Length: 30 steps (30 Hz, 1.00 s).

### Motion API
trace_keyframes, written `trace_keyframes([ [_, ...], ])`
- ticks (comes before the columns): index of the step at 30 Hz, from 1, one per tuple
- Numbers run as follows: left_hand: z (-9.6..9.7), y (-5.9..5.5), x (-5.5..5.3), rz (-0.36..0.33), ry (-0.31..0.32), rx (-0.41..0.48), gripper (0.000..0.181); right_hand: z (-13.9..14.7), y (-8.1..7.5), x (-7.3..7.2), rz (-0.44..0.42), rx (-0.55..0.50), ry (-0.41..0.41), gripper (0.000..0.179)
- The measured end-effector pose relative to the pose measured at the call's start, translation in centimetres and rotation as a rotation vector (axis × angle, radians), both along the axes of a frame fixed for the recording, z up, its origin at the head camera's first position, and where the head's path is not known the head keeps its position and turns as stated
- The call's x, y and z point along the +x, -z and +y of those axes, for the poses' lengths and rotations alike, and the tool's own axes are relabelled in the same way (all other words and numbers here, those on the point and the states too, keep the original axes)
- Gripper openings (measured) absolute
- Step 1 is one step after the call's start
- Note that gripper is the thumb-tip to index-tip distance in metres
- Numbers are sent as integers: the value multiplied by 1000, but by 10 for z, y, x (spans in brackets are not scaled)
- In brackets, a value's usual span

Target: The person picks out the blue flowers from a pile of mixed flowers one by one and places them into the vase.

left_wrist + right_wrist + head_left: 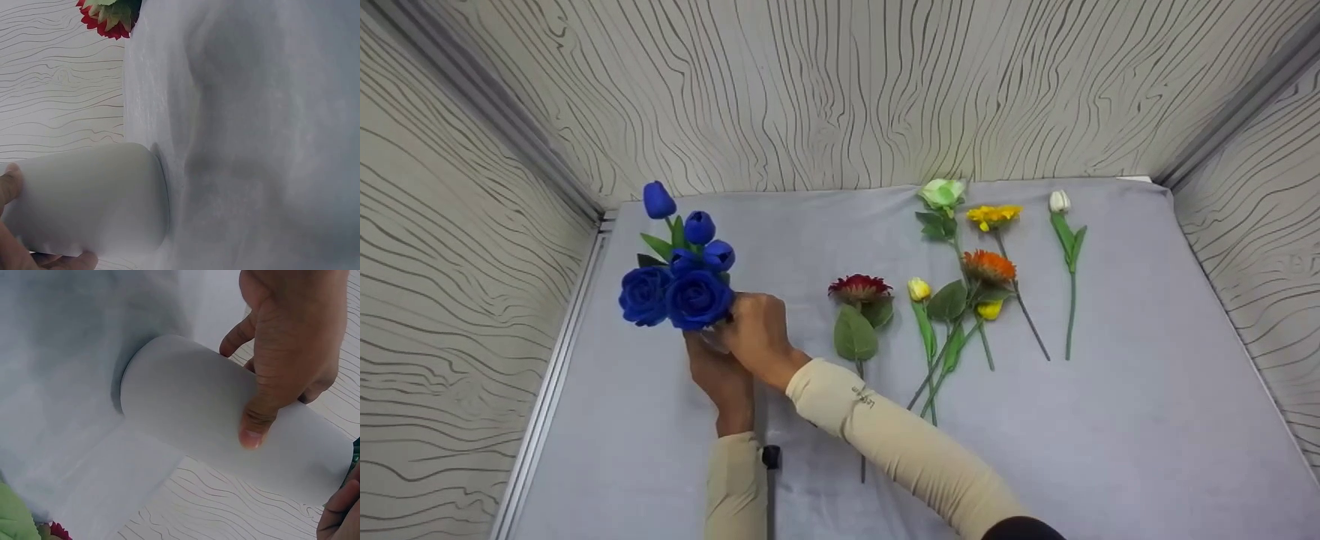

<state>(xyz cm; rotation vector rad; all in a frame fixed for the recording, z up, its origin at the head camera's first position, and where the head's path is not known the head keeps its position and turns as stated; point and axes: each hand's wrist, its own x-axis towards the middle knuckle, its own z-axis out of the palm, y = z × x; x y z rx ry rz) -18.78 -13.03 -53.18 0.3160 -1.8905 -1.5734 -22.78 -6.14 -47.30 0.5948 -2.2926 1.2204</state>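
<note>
A plain white vase stands on the grey cloth, and in the head view it is nearly hidden by blooms and hands. My left hand grips its side, thumb across the front in the right wrist view. Blue roses and blue tulips with green leaves rise above the vase's mouth. At the rim, just below the roses, my right hand has its fingers curled around a blue flower's stem. Green stems show beside those fingers; the exact hold is partly hidden.
A red flower lies right of my hands. Farther right lie a pale green rose, a yellow flower, an orange flower, yellow tulips and a white tulip. Patterned walls enclose the table.
</note>
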Motion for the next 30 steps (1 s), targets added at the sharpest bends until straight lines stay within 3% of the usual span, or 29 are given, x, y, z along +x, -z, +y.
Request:
trace_keyframes([
  [2, -1, 2, -2, 16, 36, 40, 82, 1, 1, -1, -3, 22, 0, 38],
  [4, -3, 11, -5, 21, 49, 54, 84, 2, 2, -3, -15, 30, 6, 40],
  [9, -8, 34, -14, -33, -10, -52, 85, 2, 6, -3, -60, 29, -1, 35],
  [18, -12, 35, -14, -99, -92, -167, 77, 14, 11, 4, -61, 8, -109, 22],
  [22, -15, 33, -16, -126, -80, -203, 75, 22, 13, 8, -27, 11, -111, 7],
  [30, -17, 27, -7, -232, -78, -269, 82, 40, 21, 17, -40, -6, -125, 13],
])
